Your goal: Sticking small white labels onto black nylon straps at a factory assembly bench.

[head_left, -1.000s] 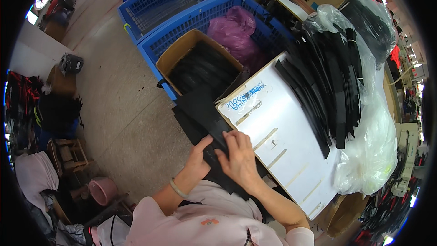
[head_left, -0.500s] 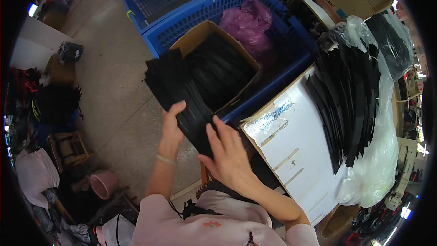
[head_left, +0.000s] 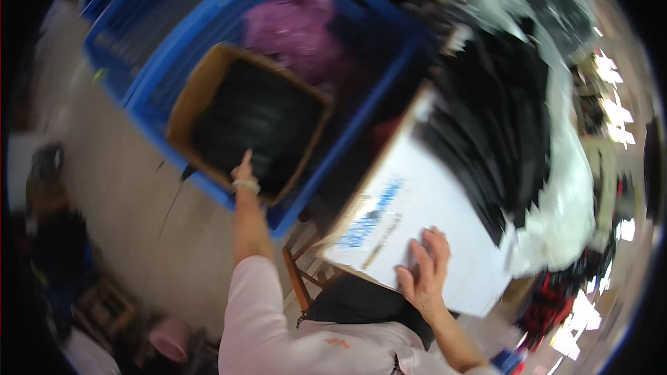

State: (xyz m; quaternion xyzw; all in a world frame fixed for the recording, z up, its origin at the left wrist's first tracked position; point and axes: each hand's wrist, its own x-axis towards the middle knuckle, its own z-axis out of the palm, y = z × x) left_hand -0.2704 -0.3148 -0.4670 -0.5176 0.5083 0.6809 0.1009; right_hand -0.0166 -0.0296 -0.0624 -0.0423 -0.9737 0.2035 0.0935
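My left hand [head_left: 243, 169] reaches into a cardboard box [head_left: 187, 97], at its near edge. One digit lies stretched over the black strips [head_left: 260, 114] inside; the other fingers are hidden, and blur leaves its grip unclear. A pale band circles that wrist. Over the white board [head_left: 389, 250] at the right, my right hand [head_left: 427, 271] is open, fingers apart, holding nothing. Beyond it on the board lies a loose fan of long black strips [head_left: 497, 118].
The box sits in a blue plastic crate [head_left: 163, 73], beside a crumpled purple plastic bag [head_left: 295, 24]. Another blue crate [head_left: 118, 48] adjoins it on the far left. Clear plastic sheeting [head_left: 559, 215] drapes along the board's right side. Below left stands a pink bucket [head_left: 169, 339].
The bundle of black strips my hands had outside the box is no longer seen apart there. My left hand moved into the box; my right hand moved over the board. The view shifted.
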